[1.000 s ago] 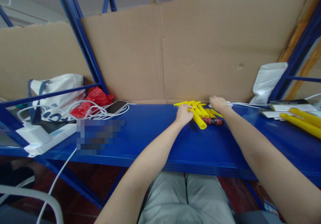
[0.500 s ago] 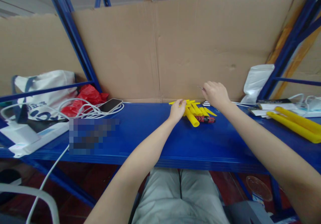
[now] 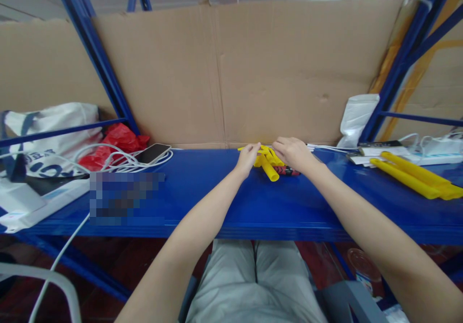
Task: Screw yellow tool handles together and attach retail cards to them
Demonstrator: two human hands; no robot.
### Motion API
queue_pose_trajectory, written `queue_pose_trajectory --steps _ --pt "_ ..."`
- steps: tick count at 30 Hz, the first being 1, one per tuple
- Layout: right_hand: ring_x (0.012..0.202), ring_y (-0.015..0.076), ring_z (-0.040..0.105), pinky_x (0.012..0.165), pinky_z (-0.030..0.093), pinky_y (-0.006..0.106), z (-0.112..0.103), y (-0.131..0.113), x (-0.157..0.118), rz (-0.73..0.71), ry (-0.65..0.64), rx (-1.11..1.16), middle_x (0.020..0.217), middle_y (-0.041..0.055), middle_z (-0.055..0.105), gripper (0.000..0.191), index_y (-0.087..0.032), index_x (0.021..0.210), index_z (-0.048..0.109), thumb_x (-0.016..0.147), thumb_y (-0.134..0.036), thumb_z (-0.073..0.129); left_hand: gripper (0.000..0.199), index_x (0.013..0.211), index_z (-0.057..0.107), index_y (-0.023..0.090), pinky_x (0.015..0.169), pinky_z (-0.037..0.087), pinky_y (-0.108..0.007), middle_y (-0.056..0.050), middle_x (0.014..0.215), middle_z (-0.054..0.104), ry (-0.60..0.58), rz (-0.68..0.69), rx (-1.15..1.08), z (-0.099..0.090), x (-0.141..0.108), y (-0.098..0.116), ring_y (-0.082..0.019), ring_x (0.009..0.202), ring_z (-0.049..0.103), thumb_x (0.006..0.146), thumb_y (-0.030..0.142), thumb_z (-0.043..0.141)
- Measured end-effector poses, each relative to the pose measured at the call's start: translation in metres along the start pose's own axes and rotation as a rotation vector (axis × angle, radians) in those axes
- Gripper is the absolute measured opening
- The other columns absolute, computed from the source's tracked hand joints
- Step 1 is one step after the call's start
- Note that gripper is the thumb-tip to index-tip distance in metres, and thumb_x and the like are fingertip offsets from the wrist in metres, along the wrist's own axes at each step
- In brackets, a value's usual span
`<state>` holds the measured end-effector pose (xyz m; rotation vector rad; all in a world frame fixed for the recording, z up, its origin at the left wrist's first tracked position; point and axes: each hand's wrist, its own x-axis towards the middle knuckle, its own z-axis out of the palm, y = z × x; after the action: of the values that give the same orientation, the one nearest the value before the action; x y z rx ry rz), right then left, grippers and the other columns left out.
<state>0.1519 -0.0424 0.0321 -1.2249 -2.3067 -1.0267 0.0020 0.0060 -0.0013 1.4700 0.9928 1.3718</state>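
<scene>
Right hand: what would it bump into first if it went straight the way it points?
Probably the yellow tubes, just to the left of the right hand. Depth is unclear, though: if it is above them, it might pass over and meet the left hand instead.

You wear pale grey-green trousers (image 3: 235, 284) of soft, matte cloth, creased across the lap and thighs, with a dark line between the legs. Your left hand (image 3: 248, 161) and right hand (image 3: 293, 153) are bare, as are your slim, smooth forearms (image 3: 195, 222).
</scene>
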Motion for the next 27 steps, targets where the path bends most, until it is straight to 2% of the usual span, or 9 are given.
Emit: queue_pose_trajectory --steps 3,6,9,13,15,19,23,27 --pt "0.067 0.0168 0.050 0.059 0.027 0.028 0.001 -0.004 0.000 0.021 0.016 -0.012 0.076 0.0084 0.059 0.021 -0.015 0.083 0.061 0.087 -0.018 0.040 0.022 0.070 0.061 0.014 0.075 0.046 -0.029 -0.006 0.081 0.068 -0.073 -0.053 -0.106 0.002 -0.004 0.004 -0.013 0.068 0.063 0.083 0.028 0.050" --pt "0.068 0.0163 0.050 0.058 0.027 0.028 0.007 -0.009 -0.001 -0.004 0.026 0.006 0.080 0.0085 0.059 0.022 -0.016 0.087 0.061 0.087 -0.018 0.039 0.020 0.066 0.061 0.014 0.075 0.048 -0.027 -0.004 0.073 0.067 -0.094 -0.060 -0.191 0.006 -0.006 0.005 -0.012 0.068 0.063 0.081 0.024 0.052" --pt "0.071 0.0176 0.050 0.060 0.029 0.029 0.013 -0.013 -0.001 -0.036 0.056 0.019 0.083 0.0092 0.060 0.023 -0.016 0.090 0.062 0.087 -0.018 0.040 0.015 0.061 0.059 0.014 0.074 0.049 -0.027 -0.003 0.067 0.065 -0.061 -0.081 -0.206 0.006 -0.004 0.004 -0.013 0.069 0.063 0.075 0.014 0.054" --pt "0.085 0.0214 0.051 0.071 0.032 0.033 0.014 -0.012 0.000 -0.075 0.143 0.063 0.092 0.0106 0.062 0.026 -0.017 0.095 0.064 0.088 -0.020 0.039 0.015 0.059 0.055 0.014 0.070 0.050 -0.028 -0.003 0.063 0.063 0.041 -0.115 -0.256 0.002 -0.001 0.006 -0.014 0.068 0.063 0.073 0.011 0.050" --pt "0.092 0.0232 0.050 0.077 0.032 0.036 0.013 -0.010 -0.001 -0.024 0.208 0.080 0.098 0.0112 0.062 0.028 -0.017 0.101 0.062 0.088 -0.022 0.037 0.013 0.061 0.055 0.014 0.066 0.050 -0.026 -0.003 0.064 0.063 0.113 -0.126 -0.272 0.000 -0.001 0.009 -0.014 0.068 0.063 0.072 0.010 0.048" --pt "0.102 0.0264 0.047 0.083 0.031 0.038 0.010 -0.004 -0.004 0.172 0.302 0.077 0.111 0.0149 0.058 0.034 -0.013 0.111 0.056 0.088 -0.027 0.036 0.011 0.064 0.054 0.014 0.058 0.046 -0.021 -0.001 0.064 0.061 0.219 -0.135 -0.306 -0.003 0.000 0.012 -0.011 0.061 0.062 0.071 0.009 0.046" --pt "0.104 0.0288 0.048 0.081 0.034 0.040 0.012 0.002 -0.005 0.347 0.293 0.117 0.113 0.0181 0.057 0.038 -0.011 0.116 0.052 0.089 -0.031 0.035 0.010 0.065 0.052 0.014 0.054 0.042 -0.019 0.000 0.063 0.060 0.234 -0.157 -0.344 -0.004 0.000 0.014 -0.010 0.057 0.060 0.071 0.009 0.046" --pt "0.100 0.0279 0.051 0.078 0.037 0.039 0.015 0.006 -0.005 0.425 0.261 0.174 0.108 0.0171 0.059 0.036 -0.013 0.110 0.054 0.089 -0.033 0.032 0.009 0.065 0.052 0.015 0.054 0.041 -0.021 0.000 0.061 0.058 0.218 -0.168 -0.320 -0.004 -0.001 0.014 -0.011 0.057 0.060 0.070 0.011 0.046"
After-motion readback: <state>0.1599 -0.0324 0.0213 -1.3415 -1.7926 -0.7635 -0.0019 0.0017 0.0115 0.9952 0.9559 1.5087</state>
